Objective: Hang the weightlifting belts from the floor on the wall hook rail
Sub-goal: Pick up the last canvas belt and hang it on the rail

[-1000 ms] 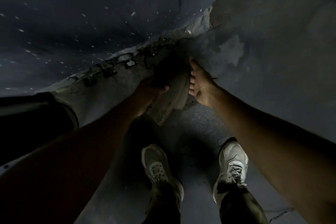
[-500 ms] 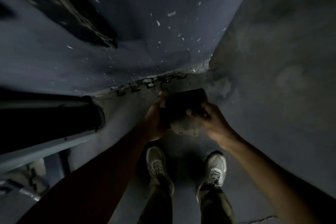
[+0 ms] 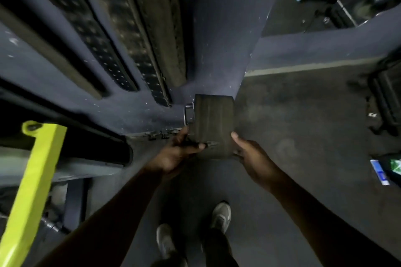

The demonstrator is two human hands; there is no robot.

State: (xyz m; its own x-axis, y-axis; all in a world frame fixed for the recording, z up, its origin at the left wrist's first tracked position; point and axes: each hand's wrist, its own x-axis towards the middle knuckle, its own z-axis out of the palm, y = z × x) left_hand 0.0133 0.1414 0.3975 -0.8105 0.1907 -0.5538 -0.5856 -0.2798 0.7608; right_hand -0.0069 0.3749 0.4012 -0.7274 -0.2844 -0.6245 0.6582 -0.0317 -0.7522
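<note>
Head view, looking down a dim gym wall: a person holds a folded weightlifting belt (image 3: 213,125) out in front of the body at arm's length, clear of the floor (image 3: 303,119), above their two grey shoes (image 3: 221,215). The left hand (image 3: 178,154) is closed on the belt's lower left edge, thumb laid across its face; the right hand (image 3: 252,158) grips the lower right edge, fingers wrapped behind. A metal buckle (image 3: 188,114) juts from the belt's upper left side, toward the blue wall (image 3: 217,28). The belt's broad face is turned to the camera, and its visible length runs up and away from the hands.

Several dark belts (image 3: 156,28) already hang flat against the wall above and to the left of the held one, their rows of holes showing through the blur. The hook rail itself is out of view; it presumably sits higher up, where those belts begin. The buckle end is on the left hand's side and nearest the wall, so that hand looks better placed to lead the lift to a hook. A yellow-green bar (image 3: 36,169) crosses the lower left, and packaged items (image 3: 386,169) lie at far right.
</note>
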